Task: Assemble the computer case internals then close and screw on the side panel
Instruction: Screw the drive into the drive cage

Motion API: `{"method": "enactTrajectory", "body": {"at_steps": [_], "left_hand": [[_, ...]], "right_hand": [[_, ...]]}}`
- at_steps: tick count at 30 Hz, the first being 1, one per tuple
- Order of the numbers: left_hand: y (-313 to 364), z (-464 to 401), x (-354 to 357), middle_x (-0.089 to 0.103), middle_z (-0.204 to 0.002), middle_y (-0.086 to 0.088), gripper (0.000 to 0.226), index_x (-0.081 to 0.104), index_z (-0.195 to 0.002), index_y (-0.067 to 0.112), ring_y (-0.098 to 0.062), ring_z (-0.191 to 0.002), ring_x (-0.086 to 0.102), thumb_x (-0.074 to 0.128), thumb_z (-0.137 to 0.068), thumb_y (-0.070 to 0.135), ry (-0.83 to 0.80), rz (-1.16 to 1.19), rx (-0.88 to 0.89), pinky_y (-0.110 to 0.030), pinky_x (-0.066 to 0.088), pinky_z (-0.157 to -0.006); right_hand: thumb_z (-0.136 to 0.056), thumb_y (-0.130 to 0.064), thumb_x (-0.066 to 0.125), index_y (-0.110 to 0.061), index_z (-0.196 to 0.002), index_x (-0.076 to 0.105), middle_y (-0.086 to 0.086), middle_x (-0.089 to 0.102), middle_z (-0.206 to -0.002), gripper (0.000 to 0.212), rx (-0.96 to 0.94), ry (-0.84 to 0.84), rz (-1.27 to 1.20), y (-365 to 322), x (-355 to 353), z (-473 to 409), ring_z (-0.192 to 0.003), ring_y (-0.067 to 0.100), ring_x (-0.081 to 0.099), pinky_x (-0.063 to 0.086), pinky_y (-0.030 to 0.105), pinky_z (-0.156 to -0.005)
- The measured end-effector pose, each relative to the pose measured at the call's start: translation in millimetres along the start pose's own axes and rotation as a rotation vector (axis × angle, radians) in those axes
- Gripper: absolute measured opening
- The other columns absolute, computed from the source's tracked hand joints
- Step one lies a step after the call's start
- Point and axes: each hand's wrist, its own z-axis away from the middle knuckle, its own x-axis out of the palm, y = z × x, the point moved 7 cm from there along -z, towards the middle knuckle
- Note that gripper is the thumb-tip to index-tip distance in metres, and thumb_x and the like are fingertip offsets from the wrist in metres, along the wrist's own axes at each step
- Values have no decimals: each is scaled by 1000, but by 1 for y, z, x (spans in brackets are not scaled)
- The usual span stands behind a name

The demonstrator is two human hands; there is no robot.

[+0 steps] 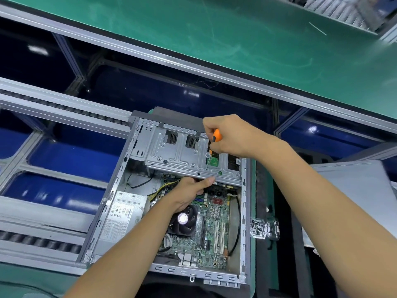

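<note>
Orange handle in my right hand (231,137): my grip is curled round the screwdriver (215,138), its shaft pointing down onto the silver drive cage (182,155) at the far end of the open computer case (120,190). My left hand (189,193) reaches in below, fingers tucked under the near edge of that cage with the thumb lying along it, holding it. Just beneath the left wrist sit the CPU fan (183,220) and the green motherboard (214,233); the power supply (120,216) lies beside them. On the green worktop (252,244), right of the case, rests a clear plastic packet (265,229).
</note>
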Motion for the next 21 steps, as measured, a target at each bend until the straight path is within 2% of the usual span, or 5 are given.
{"method": "enactTrajectory", "body": {"at_steps": [6,11,15,18,21], "left_hand": [[-2,1,0,30,-99,-11,80,49,-87,13,-32,-83,17,90,-51,72,-8,31,12,-32,36,-92],[-1,0,-1,27,-89,-11,70,36,-61,26,-28,-75,19,90,-54,70,3,16,27,-30,39,-93],[4,2,1,16,-79,-11,70,33,-56,30,-15,-62,28,89,-52,72,-12,-14,45,-29,37,-87],[6,3,3,13,-75,-9,68,31,-55,29,-8,-55,40,87,-59,66,-30,-32,40,-31,38,-107],[7,5,4,12,-63,-1,68,25,-44,31,-5,-49,44,82,-70,56,-42,-38,24,-46,26,-115]], "right_hand": [[-77,-19,68,-32,-81,45,-9,52,-64,27,-38,88,230,-1,-4,3,-53,6,46,28,24,-46],[-88,-30,58,-30,-85,44,-10,47,-58,15,-71,110,429,-3,-5,5,-53,6,42,23,28,-49],[-89,-29,56,-34,-87,43,-9,47,-85,14,-102,35,420,-5,-3,2,-60,9,46,26,29,-51],[-89,-21,59,-32,-89,48,-8,41,-91,16,-122,-12,430,-7,0,-1,-64,12,48,26,29,-50],[-89,-23,57,-32,-85,51,-9,43,-85,11,-152,2,548,-9,0,-1,-65,9,48,24,28,-50]]}}
